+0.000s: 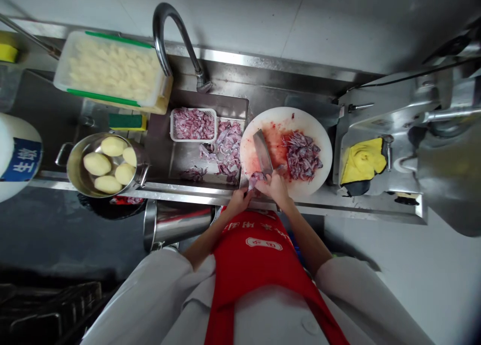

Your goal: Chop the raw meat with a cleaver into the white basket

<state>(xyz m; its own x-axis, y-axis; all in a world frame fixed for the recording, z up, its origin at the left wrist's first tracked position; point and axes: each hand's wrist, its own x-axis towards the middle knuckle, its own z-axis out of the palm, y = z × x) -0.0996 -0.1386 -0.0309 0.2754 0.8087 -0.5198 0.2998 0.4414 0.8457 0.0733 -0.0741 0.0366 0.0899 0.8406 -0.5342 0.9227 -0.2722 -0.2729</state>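
Note:
A round white cutting board, stained red, lies across the sink's right side. The cleaver rests its blade over the board's left part. My right hand is closed around its handle at the board's near edge, with fingertips against a small raw carcass, pinkish-purple and frog-like. My left hand grips the carcass's near end, just left of the board. On the board's right half is a heap of dark, reddish raw pieces. More raw carcasses lie loose in the sink.
A white basket of pink meat pieces stands in the sink below a curved faucet. Leftward are a metal pot with several peeled potatoes, a sponge and a lidded tub. A yellow cloth lies at right.

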